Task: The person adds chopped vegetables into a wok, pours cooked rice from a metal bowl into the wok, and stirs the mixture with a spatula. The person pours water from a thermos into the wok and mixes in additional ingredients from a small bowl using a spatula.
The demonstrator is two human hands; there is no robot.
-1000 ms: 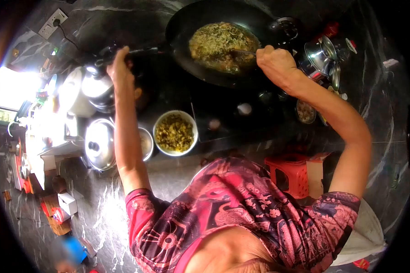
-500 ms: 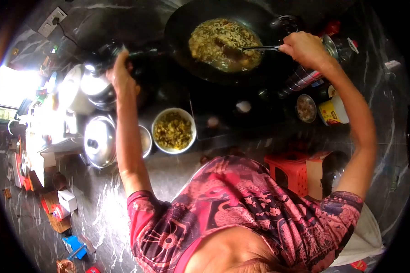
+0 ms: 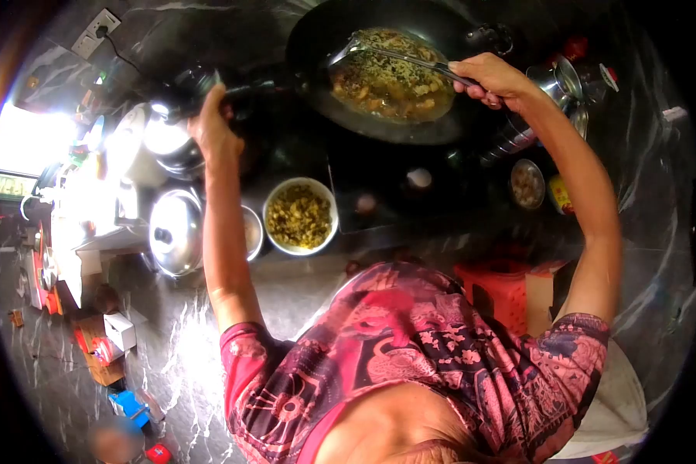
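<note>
Nearby, bowl (image 3: 300, 217) and lidded pot (image 3: 175, 241) below wok (image 3: 387, 73).

Wok (image 3: 309, 46) top beyond frame edge

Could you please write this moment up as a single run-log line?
left hand: grips wok handle | right hand: holds spatula across food in wok | bowl of chopped greens: on counter, untouched

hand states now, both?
Left hand: closed on the wok handle.
Right hand: closed on the spatula in the wok.
</note>
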